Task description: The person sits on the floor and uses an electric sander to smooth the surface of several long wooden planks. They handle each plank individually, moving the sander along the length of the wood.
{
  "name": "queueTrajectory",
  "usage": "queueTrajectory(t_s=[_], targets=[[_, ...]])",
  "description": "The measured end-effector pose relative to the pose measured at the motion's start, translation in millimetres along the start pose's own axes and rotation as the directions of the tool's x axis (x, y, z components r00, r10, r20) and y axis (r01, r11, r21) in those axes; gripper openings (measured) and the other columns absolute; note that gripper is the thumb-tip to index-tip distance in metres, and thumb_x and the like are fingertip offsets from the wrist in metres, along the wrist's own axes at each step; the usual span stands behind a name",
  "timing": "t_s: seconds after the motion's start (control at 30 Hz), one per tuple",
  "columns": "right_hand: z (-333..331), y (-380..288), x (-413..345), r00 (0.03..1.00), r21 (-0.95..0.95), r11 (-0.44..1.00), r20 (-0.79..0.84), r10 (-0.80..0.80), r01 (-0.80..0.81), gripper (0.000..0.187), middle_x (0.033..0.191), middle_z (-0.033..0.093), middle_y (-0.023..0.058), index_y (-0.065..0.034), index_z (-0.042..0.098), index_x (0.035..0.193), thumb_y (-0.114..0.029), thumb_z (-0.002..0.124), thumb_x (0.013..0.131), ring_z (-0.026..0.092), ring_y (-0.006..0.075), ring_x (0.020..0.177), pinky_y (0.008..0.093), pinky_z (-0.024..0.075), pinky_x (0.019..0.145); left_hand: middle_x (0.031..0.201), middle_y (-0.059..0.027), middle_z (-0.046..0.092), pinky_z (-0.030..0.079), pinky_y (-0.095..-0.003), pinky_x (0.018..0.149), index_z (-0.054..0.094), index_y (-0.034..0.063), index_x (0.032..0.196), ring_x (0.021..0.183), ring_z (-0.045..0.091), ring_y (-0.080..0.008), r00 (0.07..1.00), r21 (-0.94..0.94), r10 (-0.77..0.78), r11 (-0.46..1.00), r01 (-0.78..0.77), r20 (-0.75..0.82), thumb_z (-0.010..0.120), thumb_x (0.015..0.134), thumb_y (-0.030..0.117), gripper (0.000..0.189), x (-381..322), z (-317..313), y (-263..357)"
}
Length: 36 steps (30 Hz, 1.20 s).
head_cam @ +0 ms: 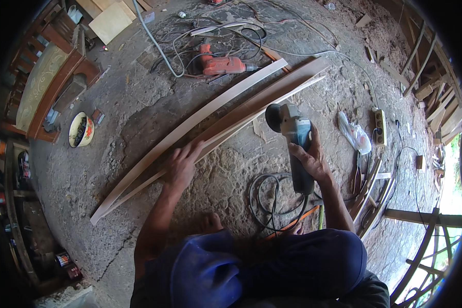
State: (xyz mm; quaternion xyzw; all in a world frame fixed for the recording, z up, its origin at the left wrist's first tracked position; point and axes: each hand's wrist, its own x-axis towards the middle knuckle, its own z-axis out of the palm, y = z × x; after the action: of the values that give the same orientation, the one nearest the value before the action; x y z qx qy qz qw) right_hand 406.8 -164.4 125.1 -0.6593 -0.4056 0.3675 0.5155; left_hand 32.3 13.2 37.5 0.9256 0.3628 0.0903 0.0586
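My right hand (315, 156) is wrapped around the body of a teal and dark angle grinder (298, 133). A dark round disc (273, 118) sits at the grinder's head, close beside the far part of the boards. My left hand (181, 164) lies over a long wooden board (261, 98) on the floor, its fingers curled across the near edge. Part of the board is hidden under that hand. Farther from me, a pale, slightly curved wooden strip (192, 123) runs alongside. The grinder's black cord (267, 204) is looped on the floor below it.
Beyond the boards lies a red electric drill (223, 64) among tangled cables. To the right are a power strip (380, 129), a plastic bag (355, 133), pliers (357, 173) and wood pieces (377, 204). An enamel bowl (81, 131) and carved wooden furniture (57, 81) stand left.
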Motion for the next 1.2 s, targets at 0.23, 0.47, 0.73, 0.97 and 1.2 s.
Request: queueTrajectory(t_s=[0.23,0.47,0.73,0.97,1.2], targets=[[-5.6,-4.9,-11.9,1.000,0.041,0.999,-0.021,-0.007,0.008,0.098,0.138,0.055,0.0182,-0.0029,0.021,0.162,-0.031,0.082,0.091,0.054,0.0251,0.126,0.0411,0.0460,0.108,0.132,-0.0131,0.068,0.054,-0.0461,0.089,0.059,0.0226,0.150,0.095,0.064,-0.0370,0.983,0.038,0.126,0.992,-0.122,-0.135,0.065,0.084,-0.005,0.072,-28.5,-7.0,-33.3],[-1.2,-2.1,-11.9,0.997,0.063,0.995,0.007,0.071,-0.071,0.107,0.145,0.051,0.0220,-0.0030,0.012,0.165,-0.034,0.083,0.091,0.051,0.0282,0.133,0.0418,0.0429,0.113,0.128,-0.0160,0.069,0.054,-0.0482,0.093,0.060,0.0146,0.149,0.109,0.066,-0.0414,0.988,-0.124,0.110,0.985,-0.122,-0.105,0.061,0.088,-0.005,0.064,65.1,16.2,32.8],[-6.8,10.4,-16.8,0.999,0.198,0.980,-0.007,0.036,-0.034,0.101,0.142,0.052,0.0161,-0.0036,0.015,0.164,-0.022,0.083,0.091,0.053,0.0247,0.128,0.0397,0.0441,0.110,0.108,-0.0174,0.070,0.053,-0.0495,0.084,0.064,0.0069,0.140,0.098,0.066,-0.0389,0.969,-0.089,-0.220,0.974,0.210,-0.112,0.065,0.099,0.016,0.042,-79.0,-22.2,-33.4],[1.4,0.9,-13.1,0.999,0.072,0.997,-0.024,0.029,-0.027,0.101,0.140,0.053,0.0179,-0.0012,0.018,0.162,-0.025,0.083,0.089,0.054,0.0248,0.126,0.0403,0.0457,0.108,0.098,-0.0106,0.068,0.053,-0.0471,0.079,0.072,0.0085,0.112,0.090,0.064,-0.0355,0.966,0.004,-0.140,0.990,0.144,-0.216,0.072,0.095,0.016,0.019,-101.8,-29.7,-43.8],[11.3,-5.8,-19.1,0.999,0.132,0.990,0.042,0.033,-0.038,0.101,0.139,0.054,0.0184,-0.0010,0.018,0.162,-0.029,0.082,0.090,0.054,0.0251,0.124,0.0409,0.0460,0.107,0.099,-0.0098,0.068,0.054,-0.0469,0.083,0.068,0.0110,0.106,0.095,0.065,-0.0348,0.985,-0.049,-0.078,0.996,0.071,-0.157,0.068,0.098,0.021,0.012,21.5,-0.8,11.0]])
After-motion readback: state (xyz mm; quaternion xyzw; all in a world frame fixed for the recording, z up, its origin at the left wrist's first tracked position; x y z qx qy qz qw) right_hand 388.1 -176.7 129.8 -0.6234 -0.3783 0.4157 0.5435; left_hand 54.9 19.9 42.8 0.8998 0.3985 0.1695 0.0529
